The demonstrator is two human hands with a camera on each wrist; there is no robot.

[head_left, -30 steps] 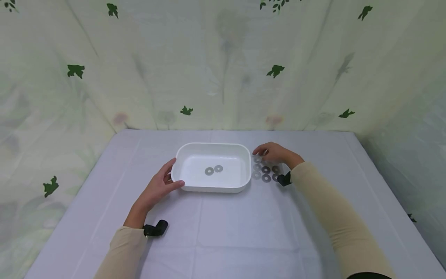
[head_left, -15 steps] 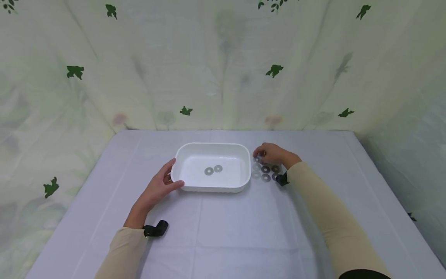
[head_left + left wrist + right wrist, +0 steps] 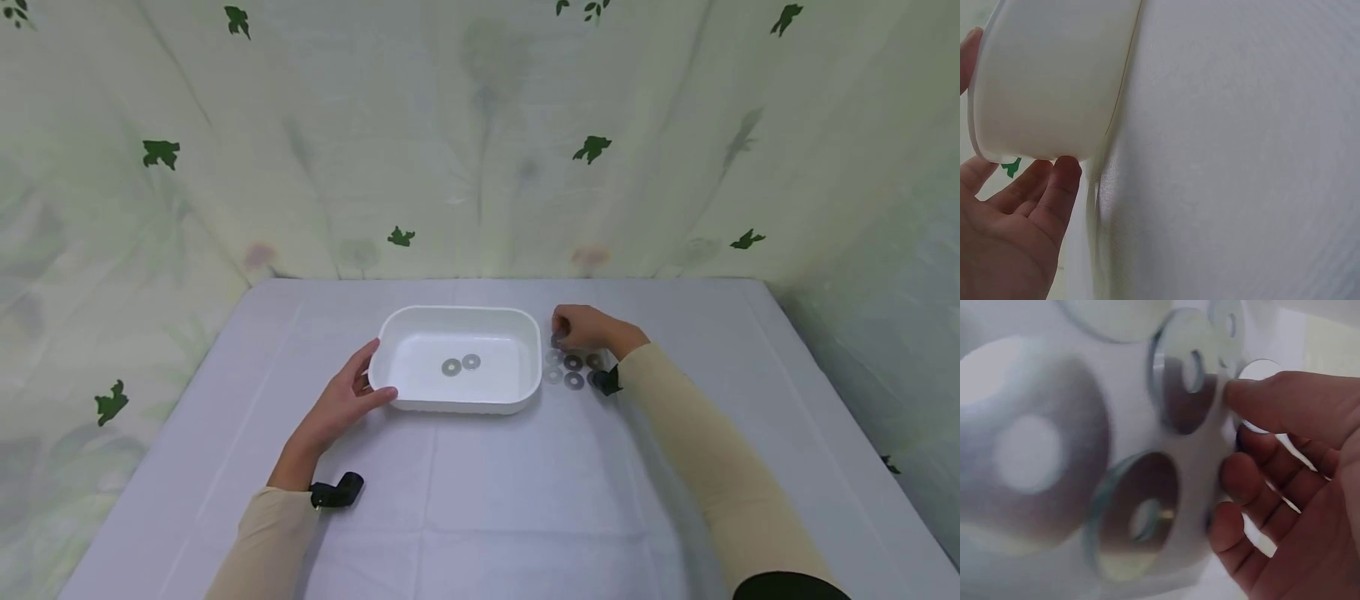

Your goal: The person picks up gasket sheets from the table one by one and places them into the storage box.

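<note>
A white plastic tray [image 3: 453,407] stands on the cloth, and my left hand [image 3: 347,400] grips its left end, thumb on the near rim and fingers at the far left side. In the left wrist view, the fingertips [image 3: 1067,167] touch the tray's outer wall. Two flat metal washers [image 3: 446,368] lie inside the tray. Right of it, my right hand [image 3: 588,327] pinches a washer [image 3: 1261,369] between thumb and index finger, the thumb hiding part of it. Several more washers [image 3: 568,382] lie just below that hand, some partly hidden by it and the black wrist camera.
A white cloth covers the table [image 3: 480,500], whose far edge meets a pale curtain [image 3: 480,150] printed with green leaves. Close to the right wrist camera, more washers [image 3: 1116,525] lie in rows.
The right hand's fingers have closed on a washer at the far end of the group, and it now appears between them. The left hand and tray stay in place.
</note>
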